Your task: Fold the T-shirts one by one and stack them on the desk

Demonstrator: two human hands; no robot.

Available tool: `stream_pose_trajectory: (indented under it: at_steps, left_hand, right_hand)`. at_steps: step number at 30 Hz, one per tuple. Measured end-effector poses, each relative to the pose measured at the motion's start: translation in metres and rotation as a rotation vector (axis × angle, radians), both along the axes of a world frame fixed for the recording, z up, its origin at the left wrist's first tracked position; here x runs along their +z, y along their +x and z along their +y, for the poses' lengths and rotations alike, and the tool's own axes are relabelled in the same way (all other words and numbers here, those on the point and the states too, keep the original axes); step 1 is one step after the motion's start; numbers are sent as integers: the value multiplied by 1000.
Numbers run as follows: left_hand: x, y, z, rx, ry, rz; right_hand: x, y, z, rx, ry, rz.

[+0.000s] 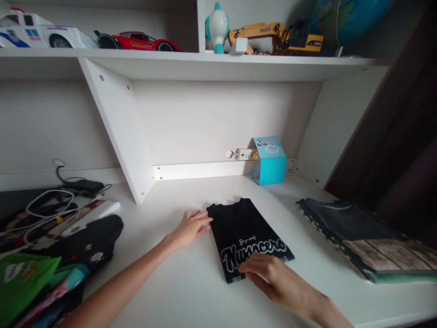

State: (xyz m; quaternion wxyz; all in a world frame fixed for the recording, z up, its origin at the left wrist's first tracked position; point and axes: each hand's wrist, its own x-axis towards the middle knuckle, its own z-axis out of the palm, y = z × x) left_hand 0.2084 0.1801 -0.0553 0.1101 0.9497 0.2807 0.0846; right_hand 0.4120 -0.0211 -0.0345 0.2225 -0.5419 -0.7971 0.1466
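A black T-shirt (235,228), folded into a flat rectangle with white lettering, lies on the white desk. At its upper left edge is my left hand (193,228), palm down with fingers stretched out and the fingertips touching the cloth. My right hand (268,275) is over the lower edge, covering part of the lettering. Its fingers are bent and drawn together with the thumb against the shirt's bottom edge; the exact contact is partly hidden by the hand.
Folded dark clothes (368,237) lie stacked on the right. Crumpled clothes, including a green garment (27,282), and white cables (48,214) crowd the left. A blue desk calendar (272,169) stands by the back wall. Toys sit on the shelf (225,58) above.
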Motion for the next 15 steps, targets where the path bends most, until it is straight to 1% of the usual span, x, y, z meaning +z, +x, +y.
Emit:
stream_pose_trajectory:
  at_steps: [1, 3, 5, 6, 8, 9, 10, 12, 15]
  left_hand:
    - [-2, 0, 2, 37, 22, -4]
    - [-4, 0, -1, 72, 50, -23]
    - [-3, 1, -11, 58, 36, -37]
    - [-2, 2, -17, 50, 20, -40]
    - [-2, 4, -27, 56, -13, -59]
    - [-2, 5, -31, 70, -29, -82]
    - [-4, 7, -33, 80, -51, -111]
    - [-8, 13, -36, 91, -131, -180]
    - [-13, 23, -35, 124, -328, -282]
  right_hand:
    - [-1, 5, 3, -32, 31, 7]
    - [-12, 22, 15, -215, 138, -65]
    - [-32, 44, 28, -415, 206, -202]
    - [-44, 53, 34, -483, 212, -263]
    - [-62, 64, 40, -547, 191, -327]
    - [-68, 67, 40, -557, 175, -328]
    - [-70, 68, 40, -566, 153, -317]
    - [-67, 67, 37, -605, 88, -273]
    - [-57, 67, 35, -708, -41, -109]
